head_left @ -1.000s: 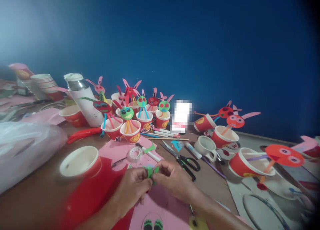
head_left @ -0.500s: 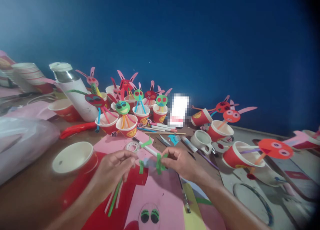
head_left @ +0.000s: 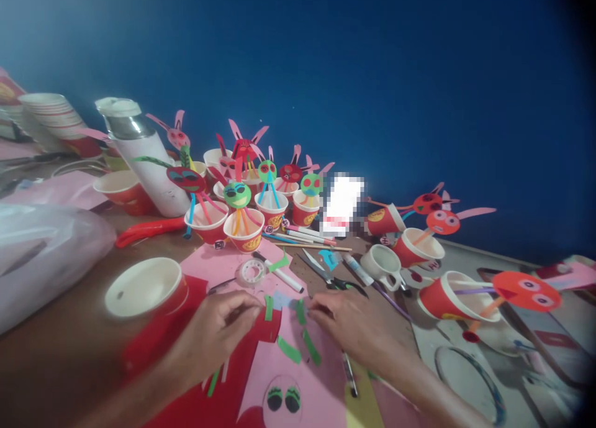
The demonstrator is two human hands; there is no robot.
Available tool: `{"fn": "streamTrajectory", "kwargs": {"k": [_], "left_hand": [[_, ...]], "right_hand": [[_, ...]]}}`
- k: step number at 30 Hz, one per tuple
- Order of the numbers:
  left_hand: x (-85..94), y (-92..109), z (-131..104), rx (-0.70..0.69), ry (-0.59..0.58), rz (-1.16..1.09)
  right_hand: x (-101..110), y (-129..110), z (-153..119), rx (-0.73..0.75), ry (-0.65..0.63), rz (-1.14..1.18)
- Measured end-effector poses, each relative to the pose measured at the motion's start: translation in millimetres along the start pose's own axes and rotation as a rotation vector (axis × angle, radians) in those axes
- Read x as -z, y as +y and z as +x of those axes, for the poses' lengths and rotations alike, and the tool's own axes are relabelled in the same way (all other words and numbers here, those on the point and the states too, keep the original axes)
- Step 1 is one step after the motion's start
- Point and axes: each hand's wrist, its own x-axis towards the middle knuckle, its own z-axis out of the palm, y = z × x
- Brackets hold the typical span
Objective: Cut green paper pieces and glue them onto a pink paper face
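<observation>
My left hand (head_left: 226,332) is closed, thumb and fingers bent together, its tips beside a green paper strip (head_left: 269,308); whether it grips the strip I cannot tell. My right hand (head_left: 342,322) has its fingertips pinched at another green paper strip (head_left: 300,312). Below and between the hands, a green piece (head_left: 289,350) and a second green piece (head_left: 311,347) lie on pink paper (head_left: 279,366). Nearer me is a pair of dark eyes (head_left: 284,400) with green lids. A roll of clear tape (head_left: 252,271) and a white marker (head_left: 287,279) lie beyond my hands.
Several red paper cups (head_left: 243,235) with paper puppets stand at the back. Scissors (head_left: 321,271) and a mug (head_left: 382,266) are at right. At left are a white cup (head_left: 144,288), a plastic bag (head_left: 51,260) and a bottle (head_left: 149,158).
The bunch of green pieces at my right fingertips has come apart; two now lie on the pink paper below. My right hand has moved slightly right. The view has shifted slightly.
</observation>
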Motion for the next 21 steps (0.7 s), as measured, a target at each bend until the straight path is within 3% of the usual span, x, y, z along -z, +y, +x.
{"fn": "streamTrajectory", "kwargs": {"k": [7, 13, 17, 21], "left_hand": [[-1.1, -11.4, -13.3, 0.043, 0.113, -0.010], [-3.2, -16.2, -13.2, 0.069, 0.075, -0.014], [-2.0, -18.1, -10.0, -0.138, -0.007, 0.140], [-8.8, -25.4, -10.8, -0.461, 0.036, 0.386]], "right_hand": [[-35.4, 3.3, 15.6, -0.003, 0.090, 0.029], [-27.9, 2.2, 13.5, 0.020, 0.087, 0.083], [-21.1, -4.1, 19.2, 0.065, 0.081, 0.130], [-27.5, -12.7, 29.6, 0.124, 0.074, 0.117]]}}
